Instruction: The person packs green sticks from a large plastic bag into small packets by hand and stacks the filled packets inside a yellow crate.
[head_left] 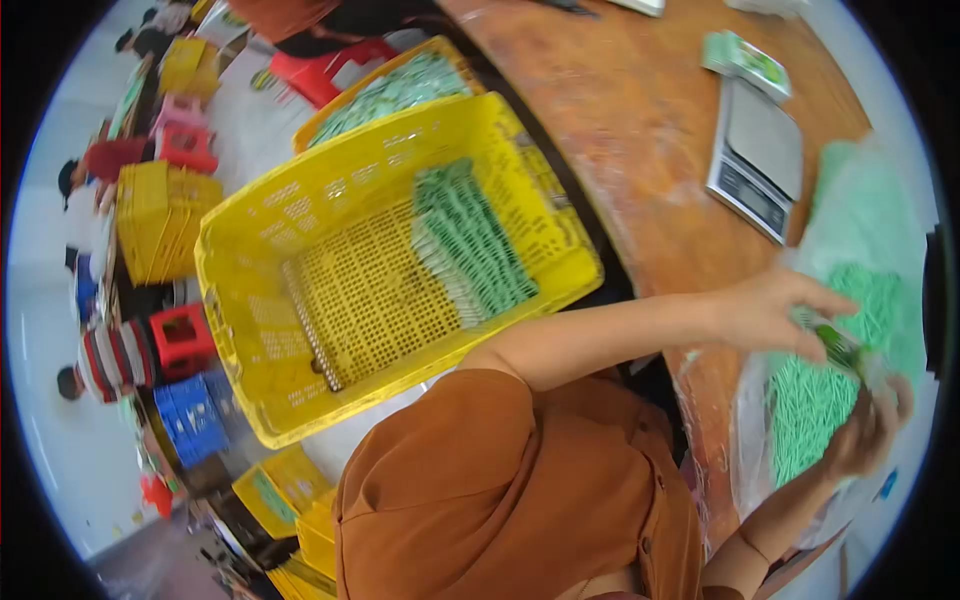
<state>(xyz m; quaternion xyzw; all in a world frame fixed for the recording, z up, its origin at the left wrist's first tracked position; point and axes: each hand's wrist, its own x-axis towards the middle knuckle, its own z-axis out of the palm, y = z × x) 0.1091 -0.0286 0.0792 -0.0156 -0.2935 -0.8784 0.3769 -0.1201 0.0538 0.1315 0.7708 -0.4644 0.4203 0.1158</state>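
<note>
My left hand reaches over the table with its thumb and fingers on one end of a small clear-and-green packet. On the other end of that packet, my right hand has its fingers closed, partly blurred. Beneath both hands lies a large clear plastic bag holding many thin light-green sticks. Past my left hand, a digital scale sits on the table, with small green-and-white packets at its far end.
Beside the brown table stands a yellow crate with rows of green packets. Another crate of packets is behind it. Farther off are red stools, a blue crate, stacked yellow crates and several seated people.
</note>
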